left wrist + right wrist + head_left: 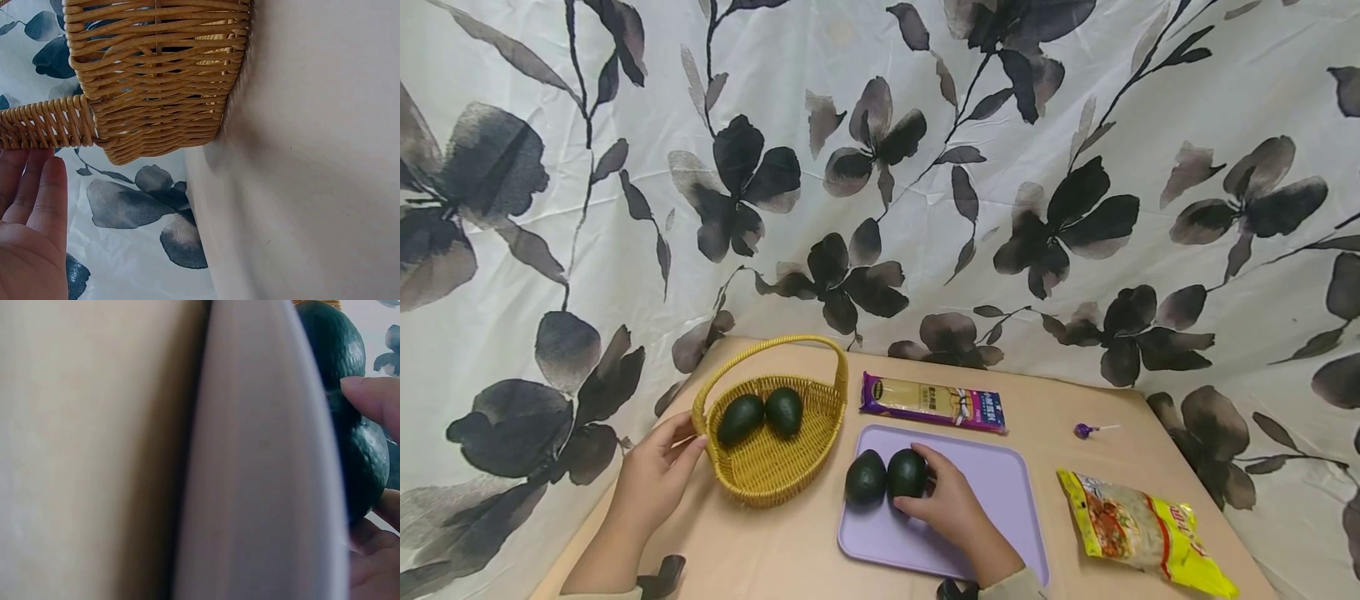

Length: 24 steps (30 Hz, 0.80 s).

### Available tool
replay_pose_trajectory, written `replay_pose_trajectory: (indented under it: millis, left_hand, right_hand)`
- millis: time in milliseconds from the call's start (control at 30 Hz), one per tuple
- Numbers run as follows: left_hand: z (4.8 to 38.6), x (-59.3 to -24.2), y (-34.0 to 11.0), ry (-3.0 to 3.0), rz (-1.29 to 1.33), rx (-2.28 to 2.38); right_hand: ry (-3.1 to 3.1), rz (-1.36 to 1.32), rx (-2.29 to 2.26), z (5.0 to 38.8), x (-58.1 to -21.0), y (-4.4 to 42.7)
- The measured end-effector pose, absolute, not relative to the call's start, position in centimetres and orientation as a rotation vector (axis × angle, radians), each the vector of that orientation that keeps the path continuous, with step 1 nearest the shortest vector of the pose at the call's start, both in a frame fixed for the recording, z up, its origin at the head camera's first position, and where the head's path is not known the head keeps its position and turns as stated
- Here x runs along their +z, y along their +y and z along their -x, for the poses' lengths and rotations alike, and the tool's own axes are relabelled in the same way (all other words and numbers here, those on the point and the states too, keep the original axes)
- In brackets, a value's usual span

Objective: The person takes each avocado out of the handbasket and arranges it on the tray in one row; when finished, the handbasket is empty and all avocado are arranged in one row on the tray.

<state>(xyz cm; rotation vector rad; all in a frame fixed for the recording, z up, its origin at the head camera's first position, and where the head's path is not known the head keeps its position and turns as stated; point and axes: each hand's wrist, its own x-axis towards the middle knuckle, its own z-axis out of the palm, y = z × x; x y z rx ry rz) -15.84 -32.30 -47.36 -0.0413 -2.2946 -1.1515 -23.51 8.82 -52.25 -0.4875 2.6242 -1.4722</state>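
A yellow wicker basket (775,492) with a tall arched handle (47,125) stands at the left, two dark green avocados (741,419) inside it. At the foot of that handle, my left hand (658,471) holds on, its thumb in front and fingers partly hidden behind. Two more avocados sit side by side on a lilac tray (992,492). My right hand (946,500) grips the right avocado (906,475) between thumb and fingers. The left avocado (866,477) rests against or very close to it. In the right wrist view, the tray's rim (269,456) hides part of both avocados.
Behind the tray lies a purple noodle-like packet (932,402). A small purple lollipop (1082,431) lies at the right, and a yellow food bag (1142,529) is nearer the front right. Floral cloth (880,208) hangs behind the table.
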Motion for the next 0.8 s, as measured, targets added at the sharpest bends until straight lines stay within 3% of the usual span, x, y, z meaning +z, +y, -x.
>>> replay_pose_trajectory:
  millis: [800]
  left_hand:
    - [15.8, -47.5, -32.2, -2.283, 0.049, -1.163]
  right_hand:
    - [2.6, 0.482, -1.564, 23.0, -51.5, 9.9]
